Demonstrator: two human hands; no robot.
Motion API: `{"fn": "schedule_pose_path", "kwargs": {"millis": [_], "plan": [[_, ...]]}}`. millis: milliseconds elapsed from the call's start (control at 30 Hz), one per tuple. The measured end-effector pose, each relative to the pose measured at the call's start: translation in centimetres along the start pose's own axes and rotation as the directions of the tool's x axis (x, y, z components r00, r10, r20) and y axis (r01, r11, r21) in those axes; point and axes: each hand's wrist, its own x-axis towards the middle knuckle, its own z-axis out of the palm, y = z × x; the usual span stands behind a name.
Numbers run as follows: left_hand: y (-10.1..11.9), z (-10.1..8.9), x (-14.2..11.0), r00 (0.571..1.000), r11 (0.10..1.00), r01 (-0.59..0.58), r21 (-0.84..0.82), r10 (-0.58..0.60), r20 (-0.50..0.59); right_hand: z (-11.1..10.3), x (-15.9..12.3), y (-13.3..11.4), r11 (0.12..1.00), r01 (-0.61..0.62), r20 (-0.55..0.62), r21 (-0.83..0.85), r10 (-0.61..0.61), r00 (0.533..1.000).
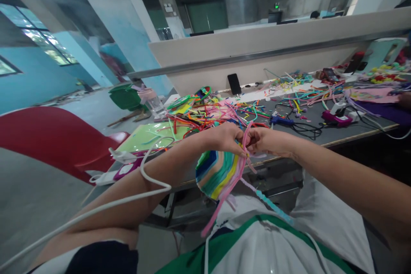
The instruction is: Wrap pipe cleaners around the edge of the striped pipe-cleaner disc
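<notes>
Mid-frame, our left hand (pixel 231 138) pinches the striped fuzzy piece (pixel 218 173), our right hand (pixel 260 140) a pink strand (pixel 213 218), and we'd guess it's all light and bendy, so grab edges.

White shirt (pixel 272 250) with green bands (pixel 192 259), dark lettering (pixel 224 223), short navy-and-white left sleeve (pixel 105 259)

A soft, fuzzy striped piece (pixel 221 171), banded in dark blue, beige, teal, green and yellow, hangs tilted just off the near edge of the desk (pixel 340 135), its left side curving round. Along its right side run pink stems (pixel 213 222), one loose end slanting down past the bottom. A twisted strand (pixel 274 206), lilac turning turquoise, slopes away below, to the right.
</notes>
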Motion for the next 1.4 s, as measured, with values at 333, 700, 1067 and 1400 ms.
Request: {"fn": "schedule_pose_path", "kwargs": {"millis": [333,700,1067,1400], "plan": [[-0.8,-0.2,-1.5,0.999,0.965,-0.037,-0.261,0.037,-0.006,1.5,-1.3,1.1,0.981,-0.023,-0.124,0.192,0.048,0.991],[-0.3,-0.3,-1.6,0.999,0.973,0.03,-0.227,-0.032,-0.005,2.9,0.8,-0.1,0.86,0.348,-0.279,-0.373,-0.462,0.842],[-1.1,-0.3,-1.8,0.998,0.95,0.053,-0.308,-0.044,0.039,1.9,1.0,-0.3,0.911,0.375,-0.204,-0.173,-0.406,0.891],[-1.2,-0.1,-1.3,0.995,0.931,0.051,-0.36,-0.017,0.097,2.0,1.1,-0.3,0.934,0.355,-0.142,-0.05,-0.358,0.923]]}}
